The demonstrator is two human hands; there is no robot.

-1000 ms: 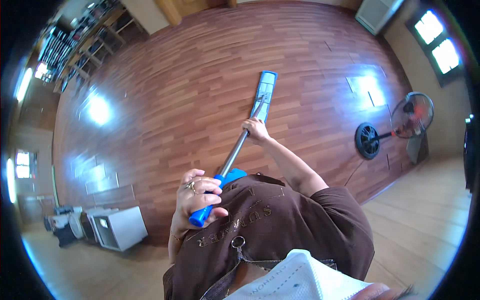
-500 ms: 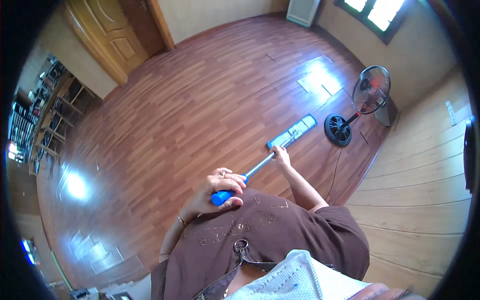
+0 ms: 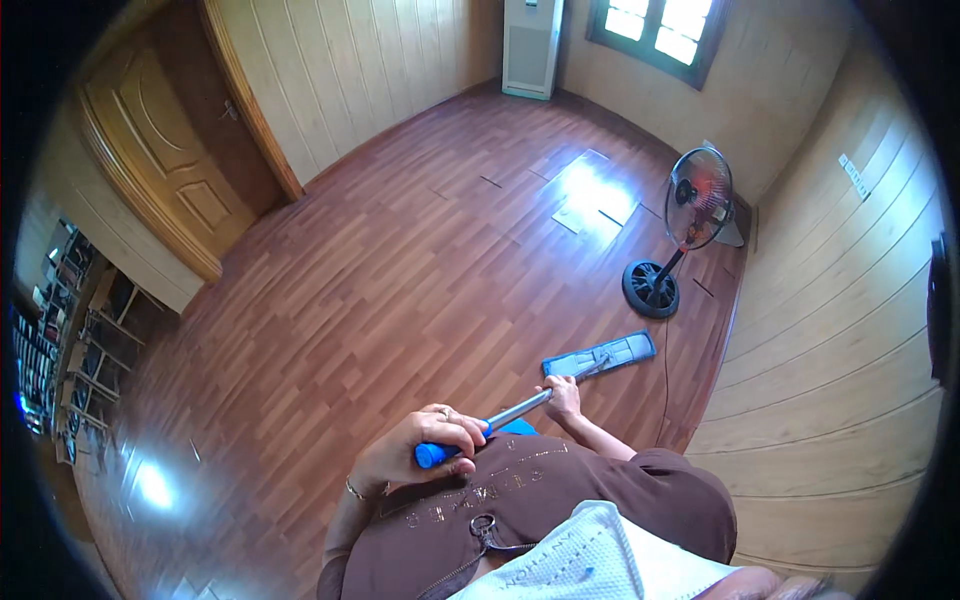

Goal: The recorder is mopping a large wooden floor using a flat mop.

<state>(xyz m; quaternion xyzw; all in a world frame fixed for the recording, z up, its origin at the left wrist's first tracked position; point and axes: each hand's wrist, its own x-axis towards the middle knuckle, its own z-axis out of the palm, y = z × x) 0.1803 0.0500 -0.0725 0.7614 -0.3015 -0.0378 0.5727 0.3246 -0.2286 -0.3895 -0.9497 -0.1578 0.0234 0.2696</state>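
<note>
A flat mop is held across my front by both hands. My left hand [image 3: 435,445] wraps the blue grip [image 3: 437,455] at the handle's top end, with a ring and a bracelet showing. Farther down, my right hand [image 3: 563,400] is closed around the metal shaft [image 3: 520,408]. Ahead of my right hand, the rectangular mop head [image 3: 600,356], grey with a blue edge, lies flat on the wood-plank floor [image 3: 380,330]. A small blue patch [image 3: 518,427] shows beneath the shaft beside my shirt; I cannot make out what it is.
A black-and-red pedestal fan [image 3: 655,285] stands just beyond the mop head, its cord [image 3: 667,380] running along the floor toward me. A panelled wall [image 3: 800,400] bounds the right. At far left are a wooden door [image 3: 165,160] and racks [image 3: 100,340]; a white cabinet unit [image 3: 530,50] stands at the back.
The mop head has come nearer to my body and now lies nearer than the fan base. Both hands keep their hold. The view has tilted up, showing more of the far wall.
</note>
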